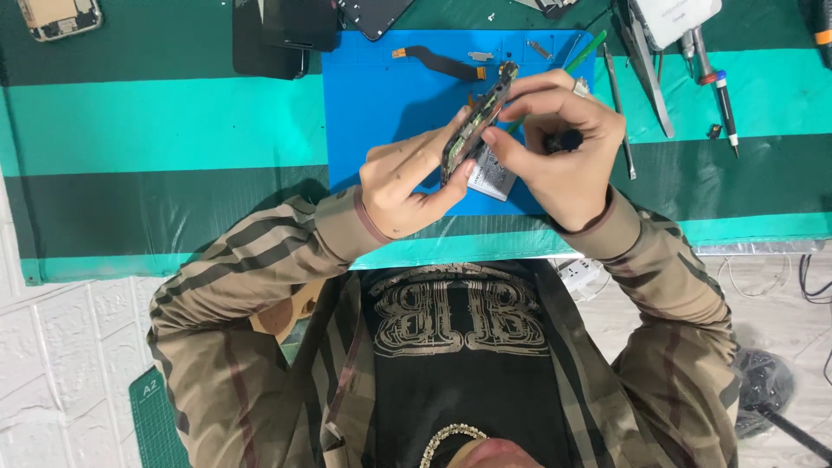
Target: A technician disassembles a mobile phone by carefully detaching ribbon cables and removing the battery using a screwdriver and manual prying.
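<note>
Nearest the camera, two sleeves in a brown striped pattern reach out over the bench [156,121], which is covered in bands of dark green and bright turquoise. The left hand [400,186] grips an opened phone [475,121] by its lower end, thumb and fingers closed around the edges so the phone stands tilted on its side above a blue work mat [381,95]. The phone's back is off: dark circuit parts and metal shields show along its length, and a pale battery [496,173] shows at its lower part. The right hand [563,139] is curled closed around a dark-handled tool [563,139], its fingertips touching the phone's edge. Farther on the mat lie a loose flex cable [438,61] and small metal pieces. Beyond, to the right, tweezers [646,69] and screwdrivers [724,95] rest on the bench.
</note>
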